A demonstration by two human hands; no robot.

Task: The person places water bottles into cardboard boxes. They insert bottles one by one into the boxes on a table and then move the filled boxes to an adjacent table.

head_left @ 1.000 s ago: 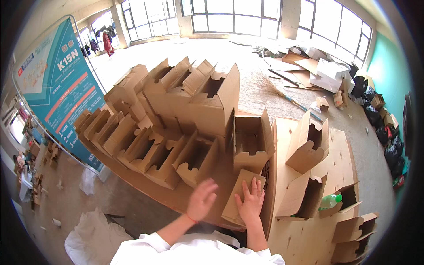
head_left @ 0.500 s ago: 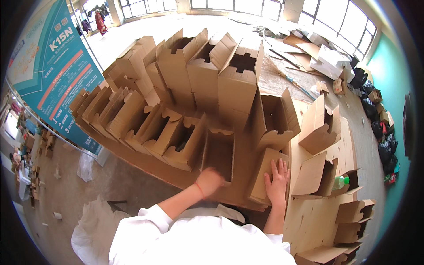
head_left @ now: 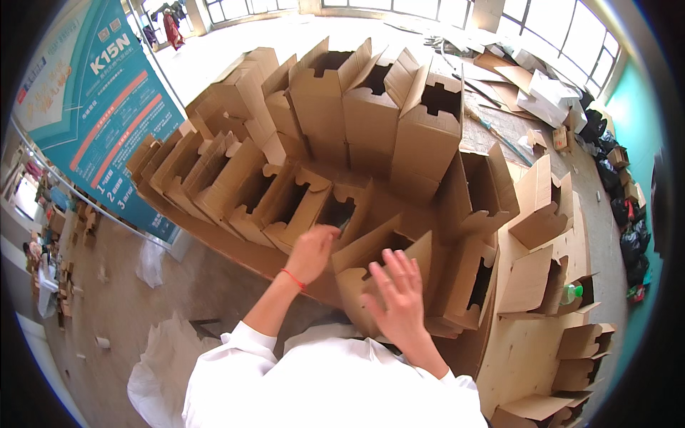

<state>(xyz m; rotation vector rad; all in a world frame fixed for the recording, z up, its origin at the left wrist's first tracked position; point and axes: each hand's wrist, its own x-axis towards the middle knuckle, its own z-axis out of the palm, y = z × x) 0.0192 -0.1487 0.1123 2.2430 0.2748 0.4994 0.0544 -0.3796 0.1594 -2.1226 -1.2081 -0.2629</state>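
Note:
An open cardboard box (head_left: 349, 289) stands at the near edge of the brown cardboard-topped surface, its upper flaps raised. My right hand (head_left: 401, 303) is over its near side, open, with fingers spread and pointing up. My left hand (head_left: 312, 253) is beside the box's upper left corner, fingers curled together; whether they hold anything is hidden. Just right of this box is another open cardboard box (head_left: 464, 289) with a notched flap. Left of my left hand runs a row of open cardboard boxes (head_left: 246, 178).
Taller open boxes (head_left: 367, 128) stand behind. At right, a pale wooden board (head_left: 524, 346) carries more boxes and a green-capped bottle (head_left: 571, 292). A teal banner (head_left: 100, 107) stands at left. White sheeting (head_left: 160, 371) lies lower left; black bags (head_left: 631, 239) line the right wall.
My right hand has left the right-hand box and moved left to the middle one. My left hand has come up out of the middle box. Both boxes now stand differently, openings upward.

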